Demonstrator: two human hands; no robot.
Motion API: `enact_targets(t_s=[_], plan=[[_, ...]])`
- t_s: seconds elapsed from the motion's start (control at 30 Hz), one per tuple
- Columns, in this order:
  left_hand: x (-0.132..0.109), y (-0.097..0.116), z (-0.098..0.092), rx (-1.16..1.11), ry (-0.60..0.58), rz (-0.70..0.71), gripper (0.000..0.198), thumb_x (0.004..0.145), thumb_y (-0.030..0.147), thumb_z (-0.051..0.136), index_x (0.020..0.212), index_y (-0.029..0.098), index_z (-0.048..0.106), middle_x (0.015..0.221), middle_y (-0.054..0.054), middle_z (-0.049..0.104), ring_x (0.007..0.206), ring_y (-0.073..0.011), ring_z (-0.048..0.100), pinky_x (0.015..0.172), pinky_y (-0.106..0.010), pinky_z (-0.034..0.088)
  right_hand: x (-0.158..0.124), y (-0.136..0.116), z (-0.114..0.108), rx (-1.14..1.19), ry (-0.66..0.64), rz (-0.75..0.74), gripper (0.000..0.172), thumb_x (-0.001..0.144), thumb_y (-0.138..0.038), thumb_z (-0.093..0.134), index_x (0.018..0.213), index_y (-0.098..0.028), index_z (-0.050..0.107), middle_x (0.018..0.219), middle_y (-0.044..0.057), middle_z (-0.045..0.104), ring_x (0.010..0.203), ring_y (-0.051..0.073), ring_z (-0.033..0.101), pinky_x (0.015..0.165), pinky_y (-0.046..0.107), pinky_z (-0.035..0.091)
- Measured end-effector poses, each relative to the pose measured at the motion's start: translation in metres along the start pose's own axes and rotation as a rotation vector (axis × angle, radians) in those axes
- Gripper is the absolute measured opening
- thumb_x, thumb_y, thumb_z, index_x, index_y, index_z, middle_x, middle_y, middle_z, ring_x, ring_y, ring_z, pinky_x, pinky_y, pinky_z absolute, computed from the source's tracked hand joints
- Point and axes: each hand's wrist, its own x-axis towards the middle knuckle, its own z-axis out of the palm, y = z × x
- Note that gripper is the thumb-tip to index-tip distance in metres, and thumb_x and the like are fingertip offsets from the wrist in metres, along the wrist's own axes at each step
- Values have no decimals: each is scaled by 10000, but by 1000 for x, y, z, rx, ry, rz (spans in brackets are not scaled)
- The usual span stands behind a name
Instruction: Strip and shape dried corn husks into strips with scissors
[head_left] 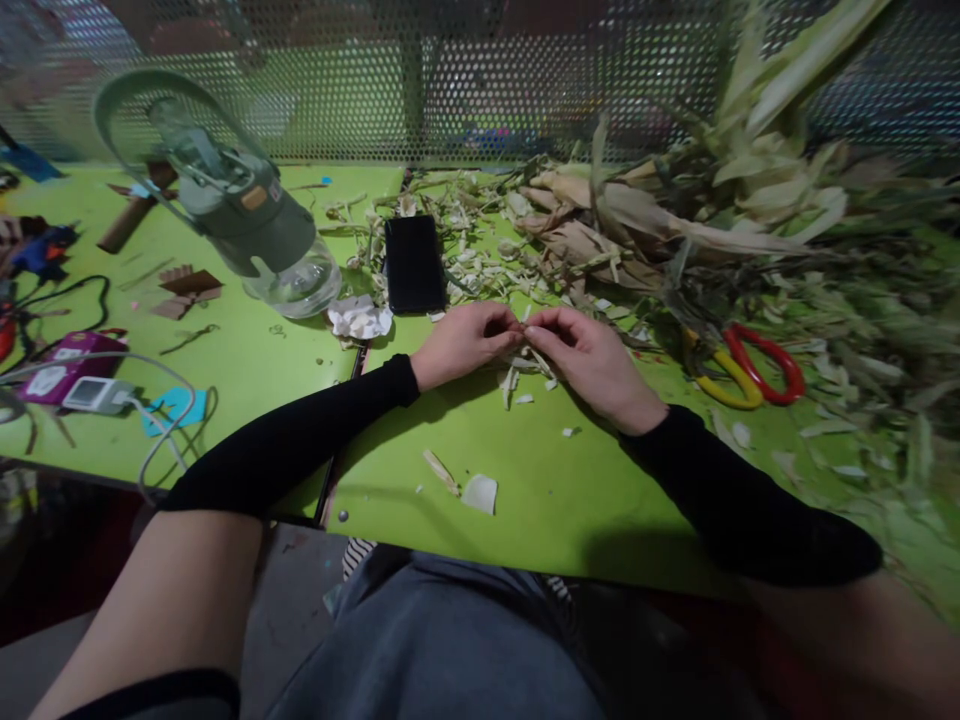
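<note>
1. two hands, mine: left hand (469, 343) and right hand (592, 362) meet mid-frame, fingertips pinched together on what seems a husk shred (526, 325), mostly hidden.
2. i judge it light, papery, easily torn; best held gently near its ends.
3. husks (772, 180) fill upper right.
</note>
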Motion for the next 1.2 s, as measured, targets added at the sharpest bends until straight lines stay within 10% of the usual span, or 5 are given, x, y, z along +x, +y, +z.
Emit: enact_targets(t_s=[0.37, 0.9, 1.2], plan=[[4, -4, -15, 117, 134, 24, 70, 949, 165, 625, 881, 167, 643, 914, -47, 734, 807, -140, 582, 773, -271, 428, -2, -14, -15, -412, 74, -64, 116, 906, -338, 646, 866, -236, 684, 668, 2, 580, 611, 181, 493, 634, 330, 386], [12, -18, -31, 139, 169, 20, 115, 888, 86, 565, 840, 190, 548, 897, -18, 696, 838, -159, 630, 837, -306, 477, -5, -20, -19, -369, 102, -126, 233, 954, -385, 685, 776, -237, 664, 537, -63, 476, 494, 119, 362, 546, 295, 274], [6, 0, -37, -172, -94, 77, 143, 991, 262, 557, 877, 180, 576, 852, -11, 650, 755, -119, 576, 737, -266, 453, -3, -27, -19, 320, 81, -59, 335, 883, -542, 777, 859, -256, 604, 871, 14, 652, 699, 154, 535, 630, 306, 452]])
